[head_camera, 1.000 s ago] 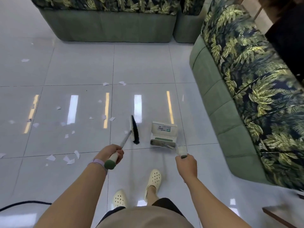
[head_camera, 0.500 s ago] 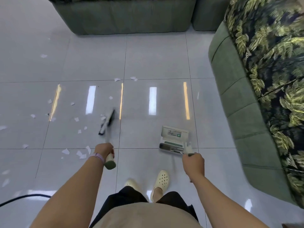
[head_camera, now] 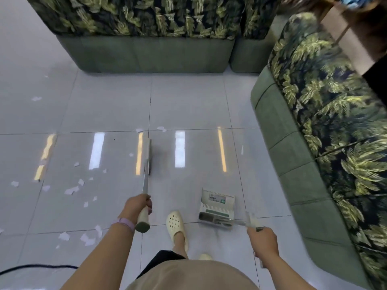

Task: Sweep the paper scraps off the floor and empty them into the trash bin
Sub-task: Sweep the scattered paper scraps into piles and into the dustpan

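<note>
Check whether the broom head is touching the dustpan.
Apart. The head view shows the broom head up the floor and left of the dustpan, with bare tile between them. The left hand grips the broom.

Bright, even light — ceiling-lamp glare streaks the glossy floor; motion blur, edges bowed by the wide lens.

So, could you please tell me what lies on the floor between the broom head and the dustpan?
In the head view, only bare glossy tile separates the broom head from the dustpan; no scraps lie there.
</note>
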A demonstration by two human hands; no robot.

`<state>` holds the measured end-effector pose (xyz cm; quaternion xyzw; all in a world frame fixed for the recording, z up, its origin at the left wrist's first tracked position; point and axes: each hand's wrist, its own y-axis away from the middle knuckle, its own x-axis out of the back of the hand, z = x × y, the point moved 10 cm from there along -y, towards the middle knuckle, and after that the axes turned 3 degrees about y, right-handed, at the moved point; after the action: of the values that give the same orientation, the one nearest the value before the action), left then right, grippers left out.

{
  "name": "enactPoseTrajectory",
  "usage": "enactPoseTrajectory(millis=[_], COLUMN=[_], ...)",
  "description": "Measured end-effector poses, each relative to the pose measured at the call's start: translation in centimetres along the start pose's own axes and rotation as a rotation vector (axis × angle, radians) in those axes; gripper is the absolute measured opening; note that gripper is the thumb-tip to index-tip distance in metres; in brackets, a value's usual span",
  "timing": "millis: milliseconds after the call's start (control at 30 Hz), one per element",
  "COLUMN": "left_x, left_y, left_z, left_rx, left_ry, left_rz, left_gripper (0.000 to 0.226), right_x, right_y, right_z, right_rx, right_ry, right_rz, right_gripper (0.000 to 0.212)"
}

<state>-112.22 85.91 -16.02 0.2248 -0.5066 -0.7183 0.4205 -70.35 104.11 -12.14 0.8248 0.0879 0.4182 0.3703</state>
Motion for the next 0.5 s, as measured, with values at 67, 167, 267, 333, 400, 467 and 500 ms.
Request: enactPoseTrajectory(millis=[67, 167, 267, 333, 400, 467, 500], left_x=[-4.1, -10.7, -16.4, -19.3, -21.8, -24.3, -25.4], left_y=[0.0, 0.9, 2.2, 3.1, 4.3, 5.5, 6.0], left_z=[2.6, 5.9, 7.7, 7.9, 7.3, 6.9, 6.7], left_rx=[0.022, 0.09, 0.135, 0.163, 0.213, 0.242, 0.265], left_ry=[0.045, 0.104, 0.018, -0.101, -0.22, -0.303, -0.302], left_rz=[-0.138, -0.367, -0.505, -0.555, -0.599, -0.623, -0.629], left_gripper=[0.007, 0.005, 0.003, 0.004, 0.01, 0.015, 0.019], right_x=[0.4, 1.3, 1.9, 2.4, 2.9, 3.8, 4.2], right_y=[0.1, 0.1, 0.1, 0.3, 0.5, 0.7, 0.7], right_z=[-1.0, -2.8, -3.8, -4.4, -5.2, -6.0, -6.4], right_rx=[-0.025, -0.067, -0.109, -0.114, -0.099, -0.09, -0.083], right_ry=[-0.041, -0.12, -0.244, -0.274, -0.274, -0.269, -0.258], right_rz=[0.016, 0.063, 0.105, 0.135, 0.155, 0.177, 0.186], right_gripper=[0.029, 0.025, 0.015, 0.012, 0.014, 0.017, 0.018])
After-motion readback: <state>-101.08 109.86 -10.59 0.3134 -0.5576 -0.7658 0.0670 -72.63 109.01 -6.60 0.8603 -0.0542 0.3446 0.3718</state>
